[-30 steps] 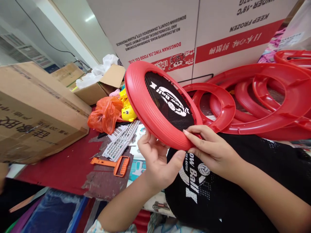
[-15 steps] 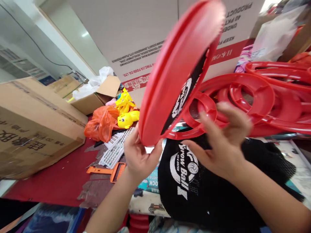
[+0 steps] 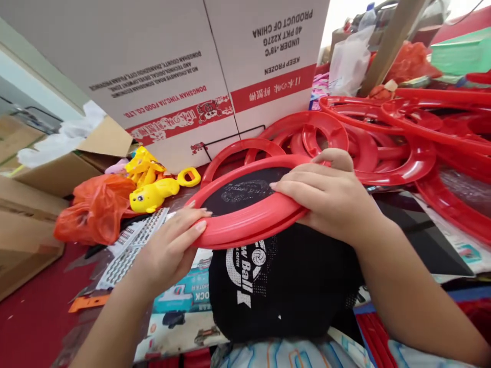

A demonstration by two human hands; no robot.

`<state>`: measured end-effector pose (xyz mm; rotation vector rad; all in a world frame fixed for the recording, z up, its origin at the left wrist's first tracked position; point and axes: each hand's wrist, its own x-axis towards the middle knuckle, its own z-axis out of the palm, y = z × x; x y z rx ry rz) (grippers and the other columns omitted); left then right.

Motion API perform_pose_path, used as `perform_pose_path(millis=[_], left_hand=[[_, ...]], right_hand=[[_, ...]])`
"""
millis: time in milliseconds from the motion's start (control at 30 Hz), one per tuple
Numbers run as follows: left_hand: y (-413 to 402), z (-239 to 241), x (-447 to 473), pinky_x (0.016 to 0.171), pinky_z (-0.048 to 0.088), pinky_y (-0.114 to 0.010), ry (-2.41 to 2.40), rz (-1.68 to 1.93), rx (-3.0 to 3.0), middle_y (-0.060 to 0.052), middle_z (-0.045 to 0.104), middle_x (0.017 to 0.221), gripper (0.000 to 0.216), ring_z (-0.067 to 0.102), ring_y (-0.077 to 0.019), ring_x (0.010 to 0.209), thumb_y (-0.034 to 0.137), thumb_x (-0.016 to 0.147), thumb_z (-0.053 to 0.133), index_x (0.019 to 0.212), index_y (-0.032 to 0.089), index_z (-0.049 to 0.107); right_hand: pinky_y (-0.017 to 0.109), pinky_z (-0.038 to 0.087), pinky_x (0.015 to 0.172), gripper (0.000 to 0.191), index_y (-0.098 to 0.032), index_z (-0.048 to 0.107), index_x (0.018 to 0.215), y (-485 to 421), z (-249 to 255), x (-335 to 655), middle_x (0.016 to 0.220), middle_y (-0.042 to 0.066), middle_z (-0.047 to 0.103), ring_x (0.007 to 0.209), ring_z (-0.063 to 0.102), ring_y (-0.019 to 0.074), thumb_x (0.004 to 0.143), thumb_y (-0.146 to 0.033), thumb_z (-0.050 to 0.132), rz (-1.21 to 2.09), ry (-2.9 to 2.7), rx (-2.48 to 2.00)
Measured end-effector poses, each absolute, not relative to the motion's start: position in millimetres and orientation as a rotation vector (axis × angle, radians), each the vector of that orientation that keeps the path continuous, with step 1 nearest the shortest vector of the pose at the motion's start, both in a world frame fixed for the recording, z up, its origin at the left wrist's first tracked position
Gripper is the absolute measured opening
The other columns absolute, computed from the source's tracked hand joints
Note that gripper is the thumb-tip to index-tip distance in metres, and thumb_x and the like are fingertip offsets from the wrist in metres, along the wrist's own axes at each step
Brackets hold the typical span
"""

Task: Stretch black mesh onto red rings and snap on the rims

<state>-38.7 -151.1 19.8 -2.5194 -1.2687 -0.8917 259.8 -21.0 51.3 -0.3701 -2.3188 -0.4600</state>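
Between my two hands is a red plastic ring with black mesh stretched across it (image 3: 249, 225), tilted above the worktop. My left hand (image 3: 172, 245) is closed on its left edge, with the thumb side hidden underneath. At the right edge my right hand (image 3: 326, 197) grips the rim, its fingers lying over the top. Below the ring lies black mesh fabric (image 3: 291, 286) with white "Ball" lettering, partly covered by the ring. Behind my hands several loose red plastic rings (image 3: 399, 168) overlap in a pile.
A large white carton (image 3: 161, 61) with upside-down print stands at the back. To the left are a yellow toy (image 3: 153, 197), an orange plastic bag (image 3: 95, 209), grey button sheets (image 3: 132, 250) and a brown box (image 3: 26, 230). A wooden post (image 3: 391, 46) rises at the back right.
The ring has come down from nearly upright to a flatter tilt. My right hand, free before, now grips its right edge. The view has turned to the right.
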Motion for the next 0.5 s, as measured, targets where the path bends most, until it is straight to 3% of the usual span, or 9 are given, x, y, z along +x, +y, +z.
perform_pose_path(millis=[100, 167, 300, 367, 500], left_hand=[[-148, 17, -37, 0.108, 0.049, -0.057, -1.298, -0.923, -2.515, -0.010, 0.063, 0.131, 0.092, 0.061, -0.0265, 0.125, -0.011, 0.079, 0.056, 0.153, 0.039, 0.030], [-147, 19, -32, 0.107, 0.051, -0.055, -1.330, -0.880, -2.465, -0.011, 0.065, 0.128, 0.086, 0.063, -0.0273, 0.123, -0.005, 0.082, 0.059, 0.153, 0.034, 0.031], [-141, 30, -13, 0.087, 0.061, -0.043, -1.209, -0.793, -2.296, -0.012, 0.073, 0.101, 0.063, 0.072, -0.0276, 0.094, 0.024, 0.083, 0.074, 0.140, 0.016, 0.050], [-137, 38, -5, 0.077, 0.062, -0.039, -1.135, -0.828, -2.196, -0.013, 0.074, 0.097, 0.061, 0.073, -0.0276, 0.085, 0.039, 0.079, 0.079, 0.130, 0.011, 0.058], [-128, 55, 3, 0.073, 0.061, -0.037, -1.139, -0.807, -2.160, -0.011, 0.076, 0.100, 0.060, 0.074, -0.0273, 0.086, 0.045, 0.078, 0.080, 0.128, 0.016, 0.061]], right_hand=[[0.038, 0.038, 0.089, 0.009, -0.020, 0.061, 0.105, -18, 43, 257, 0.093, -0.002, 0.077, 0.090, 0.071, 0.0152, 0.096, -0.020, 0.059, -0.493, -2.265, -0.374], [0.037, 0.038, 0.086, 0.007, -0.021, 0.061, 0.104, -17, 40, 256, 0.094, -0.002, 0.077, 0.089, 0.072, 0.0151, 0.097, -0.022, 0.059, -0.487, -2.230, -0.367], [0.036, 0.043, 0.078, 0.012, -0.023, 0.062, 0.104, -16, 41, 252, 0.099, 0.002, 0.077, 0.092, 0.071, 0.0175, 0.098, -0.032, 0.058, -0.404, -2.246, -0.402], [0.036, 0.047, 0.077, 0.016, -0.021, 0.064, 0.104, -17, 44, 249, 0.100, 0.005, 0.076, 0.094, 0.071, 0.0213, 0.098, -0.035, 0.058, -0.342, -2.274, -0.439], [0.037, 0.051, 0.080, 0.021, -0.016, 0.066, 0.107, -21, 51, 243, 0.099, 0.007, 0.074, 0.094, 0.070, 0.0254, 0.096, -0.030, 0.054, -0.249, -2.290, -0.524]])
